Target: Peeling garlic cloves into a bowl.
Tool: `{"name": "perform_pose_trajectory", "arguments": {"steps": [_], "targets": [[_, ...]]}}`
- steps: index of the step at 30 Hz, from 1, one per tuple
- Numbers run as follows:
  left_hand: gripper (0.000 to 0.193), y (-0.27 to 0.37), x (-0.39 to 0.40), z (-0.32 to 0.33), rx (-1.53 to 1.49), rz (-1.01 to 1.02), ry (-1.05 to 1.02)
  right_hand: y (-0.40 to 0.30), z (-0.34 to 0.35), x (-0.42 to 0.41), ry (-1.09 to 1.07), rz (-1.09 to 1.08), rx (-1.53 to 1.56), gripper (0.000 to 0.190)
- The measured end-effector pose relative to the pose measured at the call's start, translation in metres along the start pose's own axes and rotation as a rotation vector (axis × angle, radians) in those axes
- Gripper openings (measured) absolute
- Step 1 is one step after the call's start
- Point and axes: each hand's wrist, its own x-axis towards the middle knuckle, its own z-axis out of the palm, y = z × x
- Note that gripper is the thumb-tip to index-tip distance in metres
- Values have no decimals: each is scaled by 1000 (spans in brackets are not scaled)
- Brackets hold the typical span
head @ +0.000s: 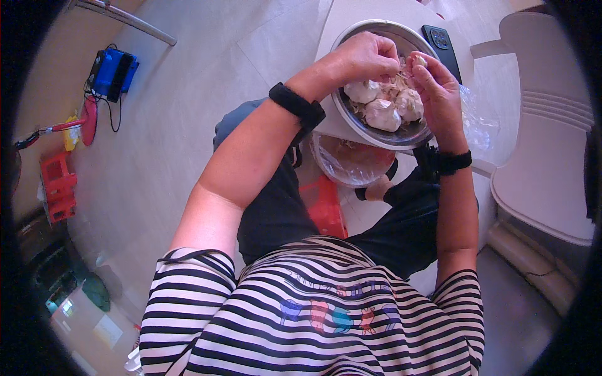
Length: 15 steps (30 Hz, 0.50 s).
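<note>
A steel bowl (345, 113) holds several white garlic bulbs (383, 115) and loose papery garlic skins (392, 88). Over its upper part, my left hand (369, 56) has its fingers curled and its thumb near the fingertips; whether a bit of skin is pinched there cannot be made out. Close beside it, my right hand (437, 82) grips a small garlic clove (419, 61) between thumb and fingers, above the bowl's right side. Both wrists wear black bands.
A phone (442, 47) lies right of the bowl, with clear plastic film (475, 120) nearby. Below the bowl's near edge is a plastic-lined container (352, 162), with a red plastic stool (324, 207) below it. A light-coloured chair (541, 127) stands at right.
</note>
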Motion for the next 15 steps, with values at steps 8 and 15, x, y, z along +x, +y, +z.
{"name": "perform_pose_trajectory", "arguments": {"steps": [8, 15], "targets": [[28, 15, -10, 2, -20, 31, -29, 6, -2, 3, -32, -180, -229, 19], [23, 6, -5, 1, -136, 33, -31, 2, -1, 2, -72, -200, -360, 19]]}}
